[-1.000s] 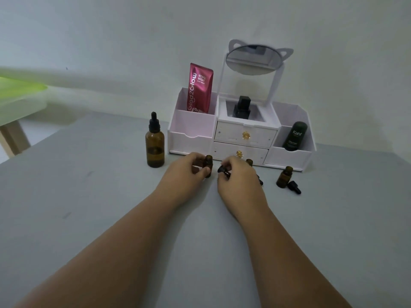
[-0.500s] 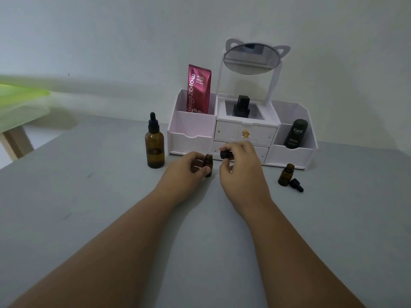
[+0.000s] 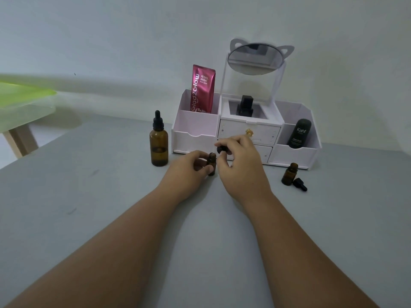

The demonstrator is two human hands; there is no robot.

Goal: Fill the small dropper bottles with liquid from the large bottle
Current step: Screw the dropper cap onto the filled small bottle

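Observation:
My left hand (image 3: 188, 172) grips a small amber dropper bottle (image 3: 211, 163) standing uncapped on the grey table (image 3: 89, 196). Just above and right of its mouth, my right hand (image 3: 241, 165) pinches a black dropper cap (image 3: 222, 149). The large amber bottle (image 3: 159, 145) with its black dropper top stands upright to the left, partly filled. A second small amber bottle (image 3: 289, 174) stands open at the right, its black cap (image 3: 300, 184) lying beside it.
A white organiser (image 3: 195, 130) with drawers and a cat-ear mirror (image 3: 255, 58) stands behind my hands. It holds a red sachet (image 3: 202, 88), a black bottle (image 3: 244, 106) and a dark Kahf bottle (image 3: 299, 134). A green-topped table (image 3: 24, 101) sits far left.
My right hand has lifted the black cap from the table up to just above the small bottle's mouth. The left hand has kept its hold on that bottle.

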